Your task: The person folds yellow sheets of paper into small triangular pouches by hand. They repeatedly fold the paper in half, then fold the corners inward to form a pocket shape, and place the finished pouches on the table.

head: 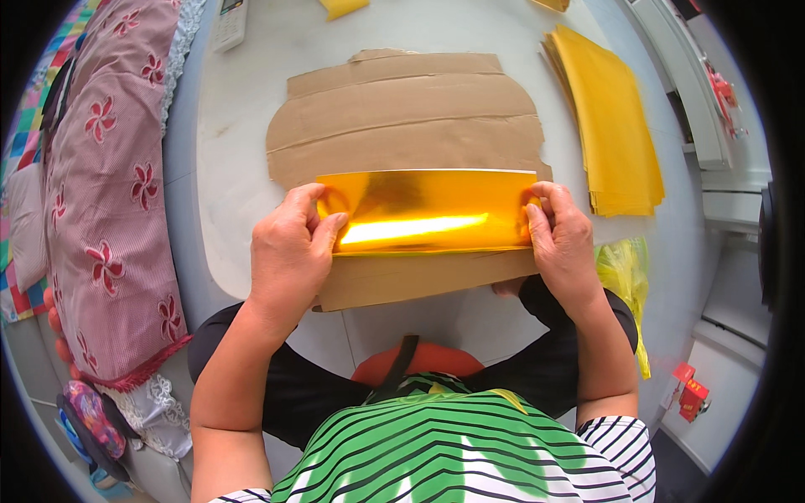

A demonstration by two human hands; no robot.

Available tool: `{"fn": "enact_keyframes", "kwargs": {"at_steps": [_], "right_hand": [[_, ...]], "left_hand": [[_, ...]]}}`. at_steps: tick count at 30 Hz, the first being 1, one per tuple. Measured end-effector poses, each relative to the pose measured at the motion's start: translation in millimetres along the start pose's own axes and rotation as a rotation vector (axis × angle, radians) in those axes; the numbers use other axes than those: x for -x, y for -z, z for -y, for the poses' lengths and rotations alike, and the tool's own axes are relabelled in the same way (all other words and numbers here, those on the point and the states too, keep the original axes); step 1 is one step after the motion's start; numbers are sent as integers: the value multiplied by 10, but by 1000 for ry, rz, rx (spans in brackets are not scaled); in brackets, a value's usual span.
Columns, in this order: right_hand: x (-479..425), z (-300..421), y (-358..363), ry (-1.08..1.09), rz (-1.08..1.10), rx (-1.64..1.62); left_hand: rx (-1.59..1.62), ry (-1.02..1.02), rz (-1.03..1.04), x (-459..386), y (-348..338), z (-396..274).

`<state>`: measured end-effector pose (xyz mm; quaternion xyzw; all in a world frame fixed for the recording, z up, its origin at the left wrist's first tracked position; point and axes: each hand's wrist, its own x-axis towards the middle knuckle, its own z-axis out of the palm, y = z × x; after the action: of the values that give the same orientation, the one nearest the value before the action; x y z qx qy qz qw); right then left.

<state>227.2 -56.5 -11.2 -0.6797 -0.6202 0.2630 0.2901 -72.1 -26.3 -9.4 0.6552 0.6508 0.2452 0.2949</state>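
Note:
A shiny gold foil sheet [427,201] is stretched flat between my two hands, a thin white line along its far edge. My left hand [292,239] pinches its left end with the thumb on top. At the right end, my right hand [563,236] holds it the same way. Whether the sheet is one layer or folded, I cannot tell. Beneath it lies a torn, creased piece of brown cardboard [402,119], whose near edge juts past the table. To the right rests a stack of matte yellow sheets [610,126].
The cardboard lies on a white table [229,188]. A remote control [231,25] is at its far left, and a yellow piece [344,6] at the far edge. A yellow plastic bag [626,270] hangs at the right. A pink flowered cover [113,188] drapes the seat at left.

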Motion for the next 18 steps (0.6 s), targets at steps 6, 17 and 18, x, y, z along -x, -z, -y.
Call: {"fn": "enact_keyframes", "kwargs": {"at_steps": [6, 17, 18], "right_hand": [[1, 13, 23, -5, -2, -4], [-26, -3, 24, 58, 11, 64], [-30, 1, 22, 58, 13, 71]], "left_hand": [[-10, -50, -23, -7, -7, -37], [-176, -134, -49, 7, -8, -54], [-226, -162, -71, 13, -9, -68]]}}
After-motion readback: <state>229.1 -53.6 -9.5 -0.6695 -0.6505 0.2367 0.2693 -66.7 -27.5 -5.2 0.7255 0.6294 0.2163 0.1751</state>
